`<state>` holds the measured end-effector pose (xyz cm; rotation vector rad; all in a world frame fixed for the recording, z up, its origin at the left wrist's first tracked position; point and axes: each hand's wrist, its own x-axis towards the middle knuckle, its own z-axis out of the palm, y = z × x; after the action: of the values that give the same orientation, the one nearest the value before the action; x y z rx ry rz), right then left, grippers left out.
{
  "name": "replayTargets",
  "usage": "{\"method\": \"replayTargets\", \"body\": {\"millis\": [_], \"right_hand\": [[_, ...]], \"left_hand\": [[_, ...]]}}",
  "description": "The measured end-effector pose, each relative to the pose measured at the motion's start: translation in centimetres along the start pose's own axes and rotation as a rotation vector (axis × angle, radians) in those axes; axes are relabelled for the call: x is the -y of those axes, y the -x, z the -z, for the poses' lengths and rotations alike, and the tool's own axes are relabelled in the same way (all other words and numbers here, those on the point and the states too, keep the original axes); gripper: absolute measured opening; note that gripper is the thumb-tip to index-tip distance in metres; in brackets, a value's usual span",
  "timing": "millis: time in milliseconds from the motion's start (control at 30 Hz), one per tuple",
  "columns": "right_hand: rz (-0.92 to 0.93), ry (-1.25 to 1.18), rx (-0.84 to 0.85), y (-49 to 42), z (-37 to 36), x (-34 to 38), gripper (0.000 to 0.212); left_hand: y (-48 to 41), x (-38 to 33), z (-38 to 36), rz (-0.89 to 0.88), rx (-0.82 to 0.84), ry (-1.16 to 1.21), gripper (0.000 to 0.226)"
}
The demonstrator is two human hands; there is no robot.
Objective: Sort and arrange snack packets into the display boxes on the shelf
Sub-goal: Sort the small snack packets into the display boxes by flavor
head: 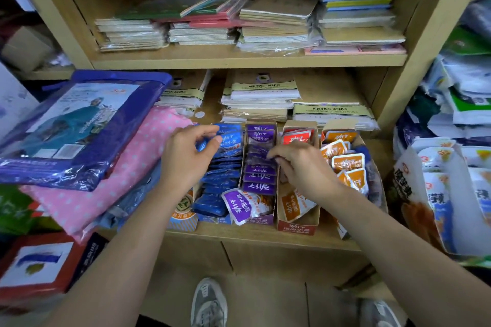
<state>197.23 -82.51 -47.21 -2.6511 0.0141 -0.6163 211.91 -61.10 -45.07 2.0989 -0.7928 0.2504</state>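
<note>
Four cardboard display boxes (296, 228) at the front edge of the wooden shelf (239, 236) look mostly sorted by colour. The left hand (186, 159) pinches a blue foil snack packet (231, 138), and the right hand (303, 167) pinches a purple foil packet (256, 156) mid-row. A stray purple-and-white packet (239, 204) lying across the box fronts seems still unplaced.

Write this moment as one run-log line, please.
step: sorting | left hand: pinches blue packet | right hand: fingertips on purple packets, grip unclear | loose purple packet: at box front

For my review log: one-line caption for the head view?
Left hand pinches blue packets; right hand pinches purple packets in the next box.
</note>
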Motion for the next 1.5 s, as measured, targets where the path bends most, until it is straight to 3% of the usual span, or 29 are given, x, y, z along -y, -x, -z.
{"method": "replayTargets", "body": {"millis": [67, 200, 300, 433, 533, 700, 800, 867, 933, 1000, 1133, 1233, 1367, 1433, 1500], "right_hand": [[-0.028, -0.041, 0.058, 0.2, 0.1, 0.0, 0.019], [-0.097, -0.16, -0.013, 1.9, 2.5, 0.5, 0.017], [-0.181, -0.268, -0.184, 4.1, 5.4, 0.1, 0.014], [-0.382, -0.657, -0.483, 5.9, 9.1, -1.5, 0.006], [-0.531, -0.919, -0.598, 6.0, 9.5, -3.2, 0.013], [-0.595, -1.27, -0.609, 5.1, 8.8, -4.5, 0.018], [-0.585, -1.316, -0.543, 5.1, 9.3, -4.7, 0.017], [-0.549, -1.243, -0.497, 5.5, 9.9, -5.1, 0.014], [-0.489, -0.931, -0.416, 5.9, 10.8, -6.3, 0.009], [-0.405, -0.505, -0.283, 6.7, 11.4, -7.6, 0.006], [-0.253, 0.14, -0.005, 7.9, 10.5, -9.0, 0.037], [-0.229, 0.32, 0.109, 7.7, 9.6, -9.5, 0.054], [-0.257, 0.402, 0.114, 7.4, 9.4, -9.2, 0.052], [-0.269, 0.403, 0.109, 7.2, 9.4, -8.9, 0.049], [-0.299, 0.369, 0.073, 7.0, 9.5, -8.8, 0.047]], "left_hand": [[0.4, -0.9, 0.0, -0.047, 0.008, -0.021, 0.027], [1.3, -3.3, -0.6, -0.157, 0.036, -0.084, 0.026], [2.1, -5.1, -2.0, -0.235, 0.118, -0.067, 0.028], [3.7, -8.9, -5.1, -0.318, 0.277, -0.041, 0.036], [5.3, -11.9, -8.1, -0.389, 0.407, -0.041, 0.051], [7.8, -15.1, -12.9, -0.422, 0.411, -0.139, 0.066], [8.5, -15.9, -14.6, -0.392, 0.349, -0.138, 0.04], [8.6, -15.6, -15.1, -0.358, 0.324, -0.129, 0.018], [8.2, -15.0, -15.1, -0.298, 0.29, -0.133, 0.011], [7.7, -14.2, -15.0, -0.276, 0.231, -0.2, 0.015], [6.9, -13.4, -15.1, -0.251, 0.164, -0.315, 0.029], [6.3, -13.4, -15.3, -0.303, 0.208, -0.392, 0.053], [5.6, -14.3, -15.6, -0.349, 0.388, -0.449, 0.084], [5.5, -14.4, -16.1, -0.297, 0.451, -0.382, 0.081], [5.5, -14.1, -16.1, -0.271, 0.452, -0.271, 0.063]]}}
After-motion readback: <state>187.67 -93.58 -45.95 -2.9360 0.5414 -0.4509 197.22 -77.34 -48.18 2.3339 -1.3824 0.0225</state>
